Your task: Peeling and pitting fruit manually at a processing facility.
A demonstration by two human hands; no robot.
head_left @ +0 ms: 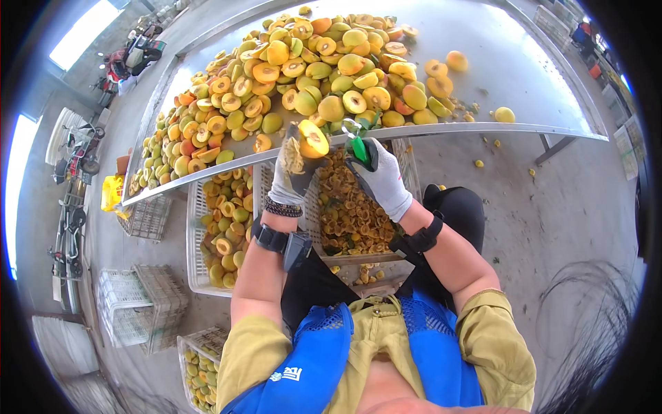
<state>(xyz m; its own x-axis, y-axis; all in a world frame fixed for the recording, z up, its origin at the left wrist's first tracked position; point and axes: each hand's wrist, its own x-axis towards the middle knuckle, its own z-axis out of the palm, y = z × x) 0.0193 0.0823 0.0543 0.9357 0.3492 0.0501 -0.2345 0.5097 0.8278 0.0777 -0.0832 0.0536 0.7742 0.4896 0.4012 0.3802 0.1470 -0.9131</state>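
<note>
My left hand [295, 165], in a pale glove with dark, soiled fingers, is closed around a yellow peach half [314, 140], its cut face turned up and toward the right. A short way to the right, my right hand [380, 176], in a similar glove, grips a green-handled pitting tool [358, 150]. The tool's curved metal loop [351, 127] points up, apart from the peach half. Both hands are at the near edge of a metal table [483, 41] heaped with cut peach halves [331, 69].
Below my hands, a crate holds brown pits and scraps [355, 217]. Left of it stands a white crate [200, 265] of peach halves. More crates [141, 303] stand on the floor at the left, near a yellow container [112, 192]. One peach [505, 114] lies at the table's right edge.
</note>
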